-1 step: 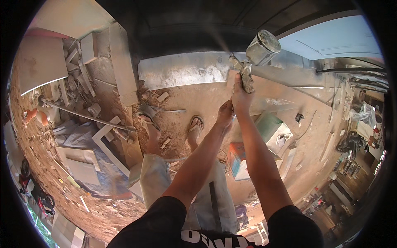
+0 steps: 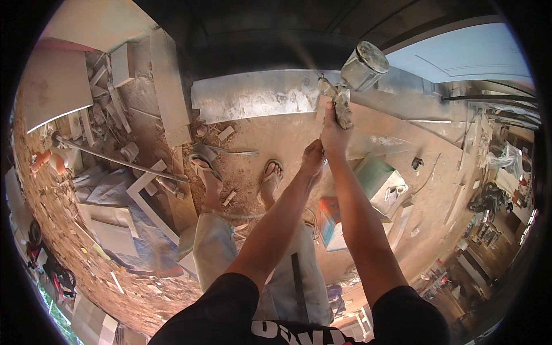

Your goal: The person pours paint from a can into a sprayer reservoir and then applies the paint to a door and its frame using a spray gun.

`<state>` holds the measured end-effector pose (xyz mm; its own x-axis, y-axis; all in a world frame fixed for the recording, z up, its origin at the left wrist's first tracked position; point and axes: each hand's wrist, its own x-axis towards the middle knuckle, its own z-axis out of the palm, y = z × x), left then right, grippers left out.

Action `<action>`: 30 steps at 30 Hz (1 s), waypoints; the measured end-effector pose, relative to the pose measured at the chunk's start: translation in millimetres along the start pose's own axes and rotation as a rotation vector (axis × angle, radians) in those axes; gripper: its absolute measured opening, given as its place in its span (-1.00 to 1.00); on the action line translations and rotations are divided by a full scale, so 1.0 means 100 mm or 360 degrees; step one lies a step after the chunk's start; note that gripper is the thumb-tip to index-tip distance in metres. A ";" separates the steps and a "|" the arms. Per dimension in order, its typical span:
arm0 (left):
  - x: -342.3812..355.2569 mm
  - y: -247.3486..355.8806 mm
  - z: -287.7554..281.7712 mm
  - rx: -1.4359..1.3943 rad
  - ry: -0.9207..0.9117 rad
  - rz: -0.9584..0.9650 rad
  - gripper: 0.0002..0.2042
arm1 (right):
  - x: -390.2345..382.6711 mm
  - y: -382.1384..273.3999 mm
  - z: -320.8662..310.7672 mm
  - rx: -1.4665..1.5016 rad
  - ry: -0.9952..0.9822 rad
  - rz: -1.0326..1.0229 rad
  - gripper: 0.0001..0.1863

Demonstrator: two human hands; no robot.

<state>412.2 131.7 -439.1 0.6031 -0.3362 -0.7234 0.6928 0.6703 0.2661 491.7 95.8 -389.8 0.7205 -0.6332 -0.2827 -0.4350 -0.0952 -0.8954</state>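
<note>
I had the R hand (image 2: 336, 137) clamped round the grip of a paint-crusted grey metal spray gun (image 2: 343, 112), out front at arm's length, its round grey metal cup (image 2: 364, 66) on top, tilted R. L hand (image 2: 313, 156) sat curled just beside the R wrist; couldn't tell if it gripped anything. A faint pale streak (image 2: 307, 54) showed past the nozzle, against a big black panel (image 2: 247, 43). Nr the gun, a long whitish board w/ silvery patches (image 2: 253, 98) ran along the panel's lower edge. Green-and-white box (image 2: 374, 178) stood R of the R forearm, orange-and-blue box (image 2: 330, 221) btwn forearms, both on dusty brown floor (image 2: 247, 135); any print too small to read. Only clear writing: big white lettering (image 2: 293, 332), partly cut off, on the black short-sleeved shirt (image 2: 201, 319).
</note>
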 end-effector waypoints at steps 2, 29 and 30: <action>0.10 -0.05 -0.13 -0.0020 0.0104 -0.0050 -0.64 | 0.04 0.26 0.09 -0.0040 -0.0014 0.0054 -0.66; -3.04 1.83 -3.27 0.3117 0.0493 0.0018 -0.74 | -0.54 -3.01 -0.35 0.0471 0.0011 -0.0173 -0.65; -3.25 2.02 -3.11 0.3003 0.0349 0.0050 -0.78 | -0.63 -3.25 -0.41 0.0458 0.0017 -0.0234 -0.65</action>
<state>233.1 582.0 -348.0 0.6734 -0.1599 -0.7218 0.2434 -0.8740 0.4207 565.3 135.6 -67.3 0.7578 -0.6371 -0.1409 -0.1550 0.0340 -0.9873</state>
